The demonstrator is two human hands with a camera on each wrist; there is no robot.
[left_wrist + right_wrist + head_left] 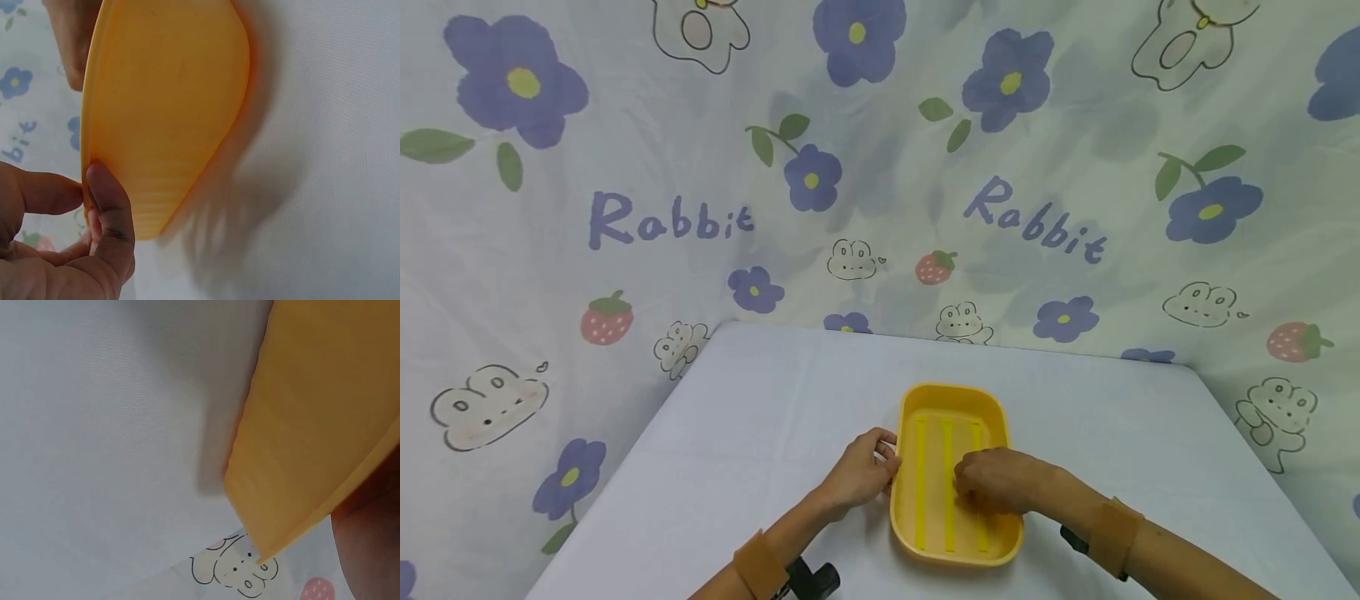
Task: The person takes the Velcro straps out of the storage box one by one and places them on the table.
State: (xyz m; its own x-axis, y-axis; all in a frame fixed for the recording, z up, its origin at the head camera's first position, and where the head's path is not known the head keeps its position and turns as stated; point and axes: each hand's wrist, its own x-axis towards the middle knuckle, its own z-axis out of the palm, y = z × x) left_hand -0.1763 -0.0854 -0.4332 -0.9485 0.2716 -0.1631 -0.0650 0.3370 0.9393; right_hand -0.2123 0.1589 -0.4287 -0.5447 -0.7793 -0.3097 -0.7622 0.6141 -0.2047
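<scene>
A yellow-orange oblong tray (934,500) with a raised rim stands on the white table. Three bright yellow strips (948,483) run lengthwise along its bottom, side by side. At the tray's left side my left hand (861,471) pinches the rim; thumb and fingers lie on either side of it in the left wrist view, beside the outer wall (165,94). My right hand (1000,482) reaches in over the right wall, fingers curled down onto the rightmost strip (982,533) and covering its middle. I cannot tell whether those fingers grip anything. Mostly the outer wall (312,425) fills the right wrist view.
A white cloth (775,392) covers the table around the tray. Behind and at both sides hangs a curtain (880,167) printed with flowers, rabbits and strawberries. Brown bands (760,565) with black devices are strapped on both wrists.
</scene>
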